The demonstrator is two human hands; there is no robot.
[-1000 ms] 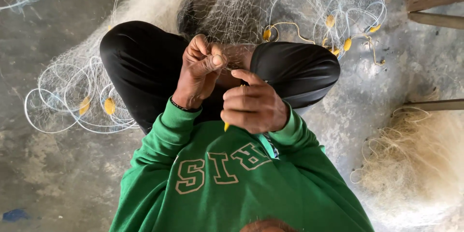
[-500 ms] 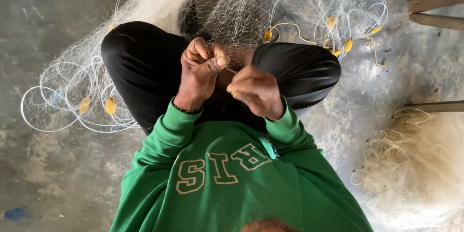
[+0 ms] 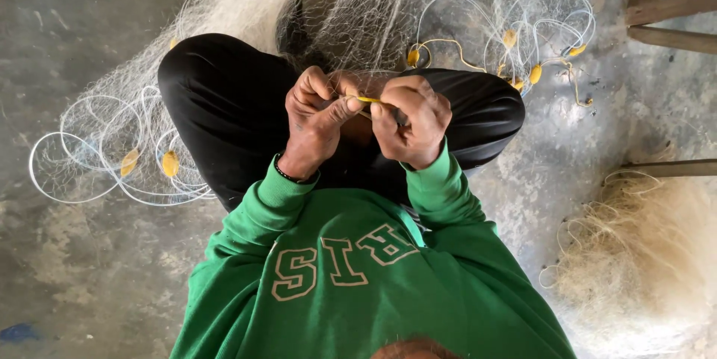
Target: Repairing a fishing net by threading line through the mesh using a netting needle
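A thin yellow plastic netting needle [image 3: 367, 100] sits pinched between the left hand [image 3: 320, 116] and right hand [image 3: 412, 121], fingers of both clamped on it; fine white fishing net [image 3: 358, 23] lies just beyond them.

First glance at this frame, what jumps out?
Centre frame, the left hand and right hand meet above the lap, pinching a small yellow netting needle between their fingertips. A pale fishing net drapes from the top edge over the black-trousered knees, with yellow floats and white line coils on the concrete floor at left and upper right. The green sweatshirt fills the lower middle.
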